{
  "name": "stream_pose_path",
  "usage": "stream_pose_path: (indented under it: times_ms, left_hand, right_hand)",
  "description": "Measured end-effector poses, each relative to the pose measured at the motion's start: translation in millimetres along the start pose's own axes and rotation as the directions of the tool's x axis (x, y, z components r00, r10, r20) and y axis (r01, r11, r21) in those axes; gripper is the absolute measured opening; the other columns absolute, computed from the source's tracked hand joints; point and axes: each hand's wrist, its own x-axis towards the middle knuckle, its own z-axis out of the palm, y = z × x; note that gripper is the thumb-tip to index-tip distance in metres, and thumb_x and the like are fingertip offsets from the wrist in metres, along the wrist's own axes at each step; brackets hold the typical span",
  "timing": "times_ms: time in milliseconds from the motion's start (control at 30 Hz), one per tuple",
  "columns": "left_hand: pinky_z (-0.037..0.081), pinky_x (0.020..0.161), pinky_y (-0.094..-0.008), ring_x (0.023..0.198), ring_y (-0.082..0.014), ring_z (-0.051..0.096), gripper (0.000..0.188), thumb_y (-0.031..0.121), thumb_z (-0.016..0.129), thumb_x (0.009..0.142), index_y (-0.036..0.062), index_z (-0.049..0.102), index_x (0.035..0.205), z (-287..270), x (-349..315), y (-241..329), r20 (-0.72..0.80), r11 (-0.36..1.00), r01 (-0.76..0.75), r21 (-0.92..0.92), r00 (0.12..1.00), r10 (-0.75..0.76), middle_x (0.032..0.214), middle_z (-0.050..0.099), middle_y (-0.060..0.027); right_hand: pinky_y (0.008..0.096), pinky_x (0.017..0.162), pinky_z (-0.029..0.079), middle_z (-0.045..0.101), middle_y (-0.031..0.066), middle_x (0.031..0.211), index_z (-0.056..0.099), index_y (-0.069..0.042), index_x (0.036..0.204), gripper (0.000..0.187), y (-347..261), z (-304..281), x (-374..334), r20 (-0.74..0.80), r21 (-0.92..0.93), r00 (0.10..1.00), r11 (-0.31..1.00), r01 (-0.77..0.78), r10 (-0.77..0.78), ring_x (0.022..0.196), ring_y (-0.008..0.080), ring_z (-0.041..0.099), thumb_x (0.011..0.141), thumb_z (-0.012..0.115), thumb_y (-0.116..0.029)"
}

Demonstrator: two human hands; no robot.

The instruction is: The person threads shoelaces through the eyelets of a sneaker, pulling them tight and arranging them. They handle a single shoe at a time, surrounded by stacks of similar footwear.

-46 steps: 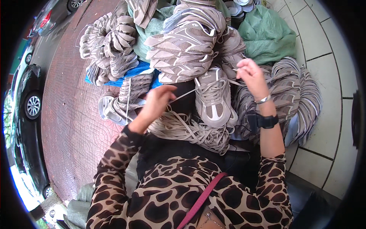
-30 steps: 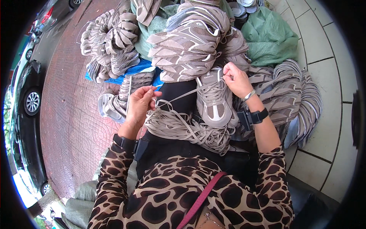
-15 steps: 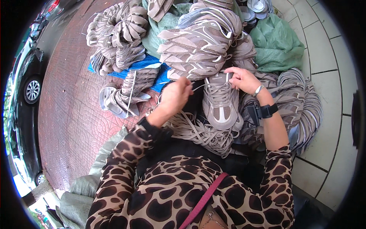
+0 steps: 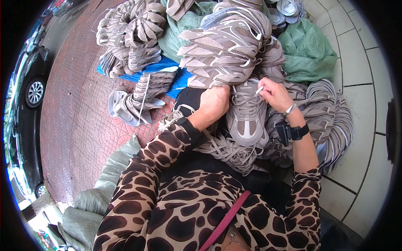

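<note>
A grey-brown sneaker upper [image 4: 247, 113] lies in front of me, toe toward me, with pale laces crisscrossed through its eyelets. My left hand [image 4: 215, 102] is closed against the upper's left edge near the top eyelets; its fingertips are turned away, so what they grip is hidden. At the opposite edge, my right hand [image 4: 276, 96] pinches a pale shoelace [image 4: 259, 89] between thumb and forefinger, beside the tongue. A heap of loose laces [image 4: 234, 154] rests just below the upper, toward my lap.
A thick bundle of stacked uppers [image 4: 222, 54] sits right beyond my hands. More uppers [image 4: 331, 121] curve along the right, and others [image 4: 130, 33] lie at the far left. Green sacks [image 4: 307, 50] and a blue sheet [image 4: 178, 81] are among them. A black car [image 4: 29, 125] stands at the left.
My left hand has moved right, from above the laces to the upper's left edge. My right hand has shifted slightly down and right, and a lace end now shows in its pinch.
</note>
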Motion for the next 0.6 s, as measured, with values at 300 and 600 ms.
stream_pose_path:
  times_ms: [300,600]
  left_hand:
    - [0.052,0.059,-0.0447,0.07,-0.0342,0.066,0.009,0.008,0.053,0.082,0.0045,0.056,0.089,-2.7,19.5,4.6,0.124,0.922,-0.342,0.183,0.938,0.323,0.075,0.065,-0.017]
    - [0.052,0.058,-0.0424,0.067,-0.0325,0.067,0.015,0.014,0.054,0.084,0.0054,0.051,0.096,-30.6,24.4,-8.3,0.137,0.833,-0.541,0.114,0.84,0.526,0.07,0.064,-0.0141]
  right_hand:
    - [0.0347,0.061,0.047,0.065,0.0096,0.069,0.051,-0.006,0.093,0.012,-2.8,-1.8,-5.6,-0.029,-0.024,0.998,0.998,0.051,-0.052,0.066,0.0277,0.064,0.084,0.058,-0.008]
    - [0.03,0.061,0.049,0.065,0.0041,0.069,0.052,-0.005,0.1,0.014,1.0,-15.8,-10.0,0.095,0.097,0.993,0.994,0.058,-0.067,0.065,0.0148,0.065,0.087,0.054,-0.005]
